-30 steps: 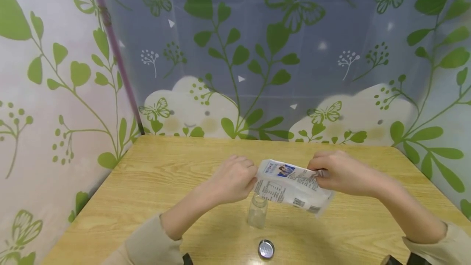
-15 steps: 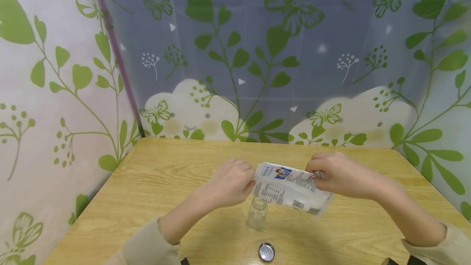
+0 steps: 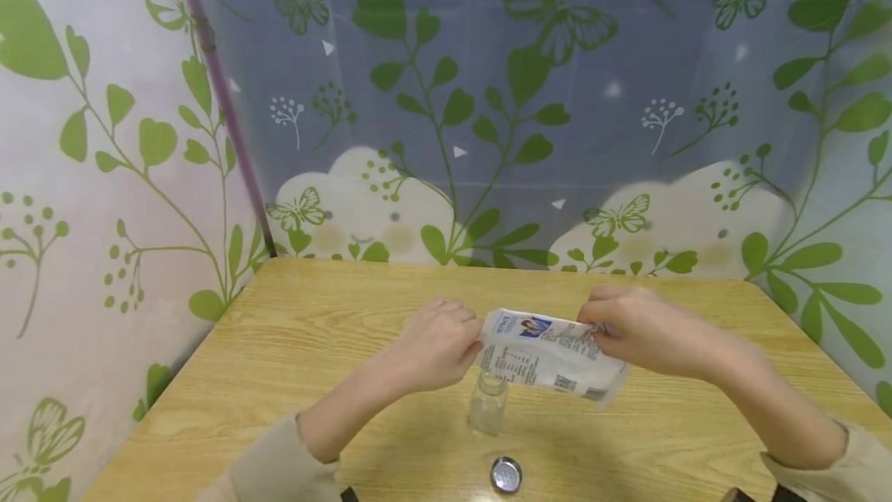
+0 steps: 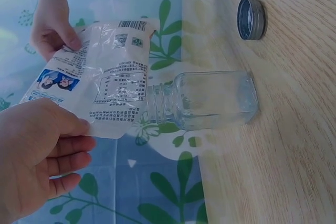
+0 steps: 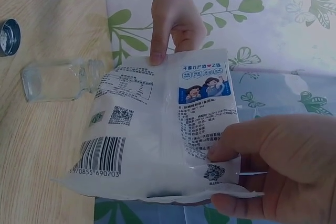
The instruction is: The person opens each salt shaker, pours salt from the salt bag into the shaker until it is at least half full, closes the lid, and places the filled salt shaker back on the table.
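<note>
We list one printed bag (image 3: 543, 359), tilted, held above the counter (image 3: 334, 316); left grip (image 3: 440, 345), thumb and fingers closed on one end; right grip (image 3: 630, 328), closed on the other; one glass jar (image 3: 488, 409), upright, its mouth by the bag's left end, contact we cannot tell; one lid (image 3: 506, 475), hollow side up, near the jar.

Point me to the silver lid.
Near the bottom of the head view, slightly right of centre, the silver lid lies on the wood-grain table, below the glass jar in that picture.

White packet (image 3: 550, 359) — above uncapped jar (image 3: 488, 412)
</note>
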Tool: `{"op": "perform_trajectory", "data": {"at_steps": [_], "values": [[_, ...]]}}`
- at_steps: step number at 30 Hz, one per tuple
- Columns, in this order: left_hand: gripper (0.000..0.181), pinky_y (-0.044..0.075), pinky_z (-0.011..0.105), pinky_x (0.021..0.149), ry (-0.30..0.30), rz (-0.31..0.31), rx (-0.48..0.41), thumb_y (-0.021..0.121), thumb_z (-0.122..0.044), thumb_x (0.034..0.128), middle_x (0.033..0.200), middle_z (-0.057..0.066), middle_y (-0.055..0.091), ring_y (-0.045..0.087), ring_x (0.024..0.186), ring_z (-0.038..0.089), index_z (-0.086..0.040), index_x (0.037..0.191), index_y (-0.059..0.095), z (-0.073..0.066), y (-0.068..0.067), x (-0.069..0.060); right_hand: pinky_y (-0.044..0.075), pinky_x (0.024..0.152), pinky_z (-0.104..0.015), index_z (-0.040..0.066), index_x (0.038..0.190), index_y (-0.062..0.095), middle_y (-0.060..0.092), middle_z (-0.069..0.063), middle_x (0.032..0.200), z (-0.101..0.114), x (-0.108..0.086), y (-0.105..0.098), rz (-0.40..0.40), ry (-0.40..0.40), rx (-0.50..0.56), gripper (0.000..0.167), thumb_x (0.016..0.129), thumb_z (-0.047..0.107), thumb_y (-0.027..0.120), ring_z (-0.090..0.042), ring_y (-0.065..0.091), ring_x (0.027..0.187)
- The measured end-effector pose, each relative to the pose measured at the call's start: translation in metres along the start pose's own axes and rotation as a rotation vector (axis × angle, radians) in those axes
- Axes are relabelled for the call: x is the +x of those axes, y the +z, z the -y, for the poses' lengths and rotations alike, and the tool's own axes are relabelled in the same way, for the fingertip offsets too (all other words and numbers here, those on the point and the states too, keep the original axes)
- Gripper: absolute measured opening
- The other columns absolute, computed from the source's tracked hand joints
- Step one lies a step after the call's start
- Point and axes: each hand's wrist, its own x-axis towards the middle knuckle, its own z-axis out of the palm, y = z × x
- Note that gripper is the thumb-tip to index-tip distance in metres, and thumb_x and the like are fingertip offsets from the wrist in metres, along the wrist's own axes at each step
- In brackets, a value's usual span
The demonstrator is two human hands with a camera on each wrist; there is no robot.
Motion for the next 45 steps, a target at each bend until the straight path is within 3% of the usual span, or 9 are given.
{"op": "perform_trajectory", "data": {"at_steps": [16, 45], "values": [[0.007, 0.04, 0.024, 0.064, -0.002, 0.018, -0.003, 0.068, -0.017, 0.0815, 0.077, -0.003, 0.064, 0.056, 0.071, 0.013, -0.01, 0.08, 0.066, 0.0001, 0.0011, -0.0001, 0.044, 0.053, -0.019, 0.013, 0.084, 0.064, 0.054, 0.008, 0.081, 0.0027, -0.0005, -0.0018, 0.021, 0.036, 0.007, 0.022, 0.077, -0.007, 0.06, -0.001, 0.05, 0.067], [0.009, 0.04, 0.025, 0.062, -0.001, 0.013, -0.01, 0.068, -0.016, 0.0805, 0.073, -0.002, 0.061, 0.055, 0.069, 0.014, -0.01, 0.076, 0.064, 0.0009, -0.001, 0.0007, 0.045, 0.056, -0.021, 0.011, 0.088, 0.066, 0.054, 0.007, 0.081, 0.0019, 0.0002, -0.004, -0.016, -0.027, -0.014, 0.024, 0.075, -0.009, 0.062, -0.004, 0.05, 0.069]]}}
